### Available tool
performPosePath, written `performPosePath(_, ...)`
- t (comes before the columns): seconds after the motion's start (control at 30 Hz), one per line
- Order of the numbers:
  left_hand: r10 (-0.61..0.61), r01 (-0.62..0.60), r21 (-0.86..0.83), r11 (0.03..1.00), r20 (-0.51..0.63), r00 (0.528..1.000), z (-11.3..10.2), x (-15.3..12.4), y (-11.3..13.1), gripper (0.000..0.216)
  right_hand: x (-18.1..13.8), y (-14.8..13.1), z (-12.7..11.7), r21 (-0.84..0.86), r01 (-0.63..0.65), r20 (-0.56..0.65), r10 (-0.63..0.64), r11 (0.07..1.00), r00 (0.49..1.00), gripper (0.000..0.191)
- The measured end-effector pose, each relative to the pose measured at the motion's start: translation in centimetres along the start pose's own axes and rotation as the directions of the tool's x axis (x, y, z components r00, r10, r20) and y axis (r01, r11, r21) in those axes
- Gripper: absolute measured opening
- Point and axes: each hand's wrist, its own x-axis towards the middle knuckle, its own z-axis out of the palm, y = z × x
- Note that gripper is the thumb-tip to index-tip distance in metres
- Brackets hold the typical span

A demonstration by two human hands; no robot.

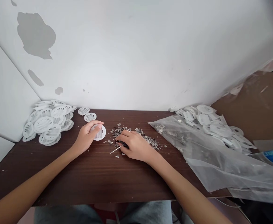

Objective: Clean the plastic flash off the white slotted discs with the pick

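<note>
My left hand [86, 137] grips a round white plastic disc [100, 133] with slots, holding it just above the dark wooden table [96, 174]. My right hand [134, 144] rests on the table with its fingers curled, pinching a thin metal tool [116, 150] whose tip points left. Its fingertips lie at the edge of a scatter of small metal bits [136, 133] spread across the middle of the table.
A heap of the same white discs [48, 121] lies at the back left, with two loose discs [87, 114] beside it. A clear plastic bag [211, 155] and more white parts [211, 123] cover the right side. A white wall [136, 62] stands close behind.
</note>
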Motion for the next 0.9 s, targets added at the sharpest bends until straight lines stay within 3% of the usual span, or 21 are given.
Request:
performPosePath(0.13, 0.0, 0.0, 0.019, 1.0, 0.007, 1.0, 0.0, -0.1, 0.2, 0.044, -0.1, -0.1, 0.1, 0.001, 0.018, 0.011, -0.018, 1.0, 1.0, 0.029)
performPosePath(0.47, -0.01, 0.009, 0.042, 0.999, 0.03, 0.999, 0.0, -0.2, -0.1, 0.043, 0.0, -0.5, -0.1, 0.017, 0.048, -0.005, -0.048, 0.999, 0.999, 0.013)
performPosePath(0.6, 0.003, -0.005, 0.029, 1.0, 0.054, 0.999, 0.3, -0.8, 0.7, 0.04, 0.0, -0.6, 0.5, 0.175, 0.002, -0.104, 0.017, 0.985, 0.994, 0.013)
performPosePath(0.73, -0.063, 0.069, -0.031, 0.997, 0.17, 0.983, 1.0, -1.9, 1.8, 0.043, 0.1, -0.8, 0.7, 0.404, 0.004, -0.239, 0.101, 0.915, 0.966, 0.013)
performPosePath(0.9, -0.109, 0.127, -0.042, 0.991, 0.302, 0.947, 1.9, -3.1, 2.1, 0.043, 0.4, -1.3, 0.3, 0.546, -0.046, -0.257, 0.219, 0.837, 0.941, 0.014)
